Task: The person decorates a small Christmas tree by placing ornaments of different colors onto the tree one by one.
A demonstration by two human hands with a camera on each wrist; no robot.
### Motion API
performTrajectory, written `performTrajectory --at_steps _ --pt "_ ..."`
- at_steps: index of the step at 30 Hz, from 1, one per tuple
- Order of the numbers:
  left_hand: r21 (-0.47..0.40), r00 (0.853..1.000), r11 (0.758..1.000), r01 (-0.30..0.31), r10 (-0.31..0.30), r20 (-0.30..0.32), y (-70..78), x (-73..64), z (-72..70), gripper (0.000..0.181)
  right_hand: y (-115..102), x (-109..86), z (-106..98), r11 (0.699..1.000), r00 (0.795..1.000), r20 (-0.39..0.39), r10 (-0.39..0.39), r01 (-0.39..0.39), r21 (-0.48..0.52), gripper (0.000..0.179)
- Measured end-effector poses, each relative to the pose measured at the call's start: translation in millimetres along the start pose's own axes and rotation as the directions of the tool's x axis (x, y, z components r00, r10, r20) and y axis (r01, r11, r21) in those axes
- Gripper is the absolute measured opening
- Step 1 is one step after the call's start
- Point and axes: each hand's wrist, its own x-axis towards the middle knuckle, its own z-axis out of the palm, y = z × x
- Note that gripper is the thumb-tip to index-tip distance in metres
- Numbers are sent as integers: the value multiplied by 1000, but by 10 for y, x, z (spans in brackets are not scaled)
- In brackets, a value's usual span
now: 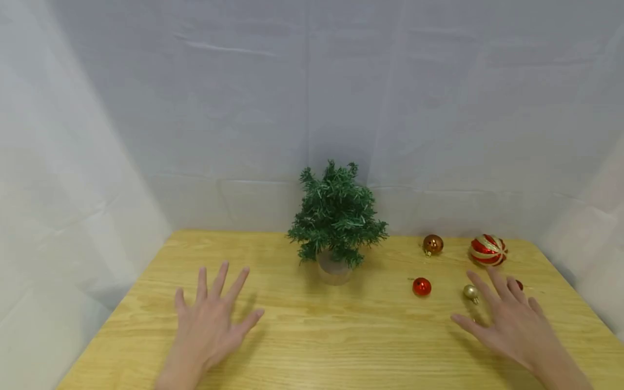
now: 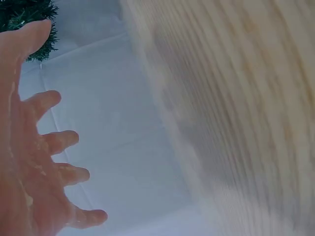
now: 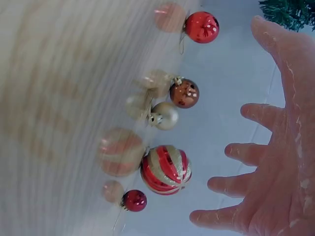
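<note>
One gold ball (image 1: 470, 292), likely light, slick and brittle, best pinched gently by its cap (image 3: 155, 119), lies at ten o'clock from my spread right hand (image 1: 515, 320); my left hand (image 1: 208, 324), also spread, is at eight o'clock from the tree (image 1: 336, 214).

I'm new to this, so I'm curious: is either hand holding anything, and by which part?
Nothing is held: the left hand and the right hand are both spread open and empty.
</note>
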Motion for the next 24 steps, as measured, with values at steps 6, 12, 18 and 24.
performTrajectory --at_steps 6,12,18,24 --pt "-24 995 999 -44 42 -85 8 77 13 73 -81 76 -14 998 998 3 -56 56 29 92" --pt "-167 950 973 -157 103 -294 71 183 36 49 -177 155 13 992 994 -30 -105 107 63 79" --pt "-277 913 931 -237 116 -392 151 281 34 39 -269 256 60 983 986 -57 -157 161 82 62" --pt "-383 913 884 -269 107 -395 260 375 55 39 -335 366 133 962 965 -77 -252 258 89 45"
